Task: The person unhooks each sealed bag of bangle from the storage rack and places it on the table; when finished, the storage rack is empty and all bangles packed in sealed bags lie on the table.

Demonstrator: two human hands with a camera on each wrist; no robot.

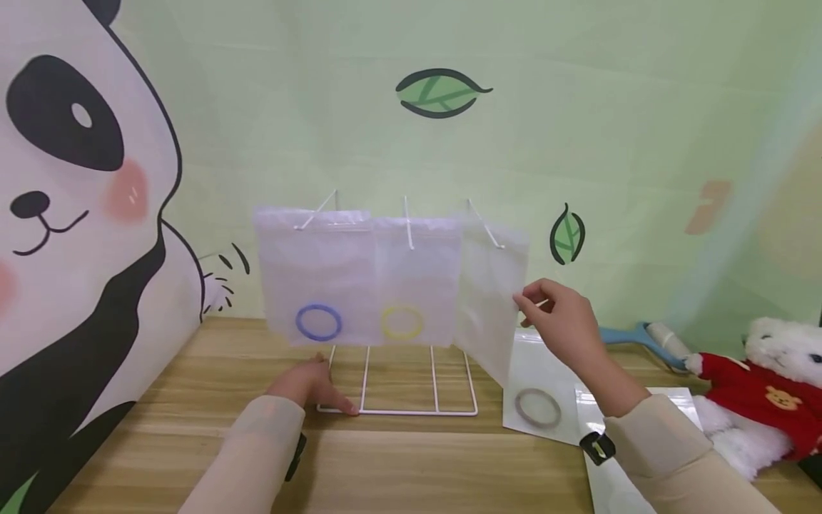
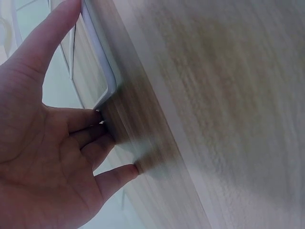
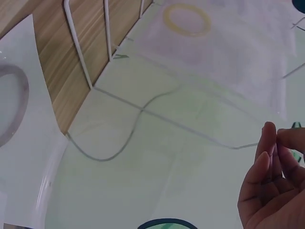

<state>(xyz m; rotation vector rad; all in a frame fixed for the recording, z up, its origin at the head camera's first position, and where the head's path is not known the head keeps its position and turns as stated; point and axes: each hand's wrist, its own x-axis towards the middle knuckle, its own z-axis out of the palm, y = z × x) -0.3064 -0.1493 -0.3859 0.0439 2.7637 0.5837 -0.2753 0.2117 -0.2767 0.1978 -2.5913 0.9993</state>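
A white wire rack [image 1: 417, 412] stands on the wooden table, with frosted zip bags hanging along its prongs. The left bag [image 1: 315, 275] shows a blue ring [image 1: 317, 307], and the middle bag [image 1: 420, 268] a yellow ring [image 1: 402, 309]. At the right prong [image 1: 486, 223] hangs a third bag [image 1: 483, 300], turned at an angle. My right hand [image 1: 561, 318] pinches its outer edge between thumb and fingertips. Down at the rack's front left corner, my left hand [image 1: 315, 383] rests with its thumb on the front bar, its other fingers spread beside the corner in the left wrist view.
Right of the rack lies a flat bag [image 1: 533, 357] with a brownish ring [image 1: 538, 390]. Another flat bag [image 1: 610, 464] lies under my right forearm. Behind are a blue-handled lint roller [image 1: 648, 343] and a white plush bear [image 1: 758, 400] in red. A panda-print backdrop [image 1: 610, 128] rises behind.
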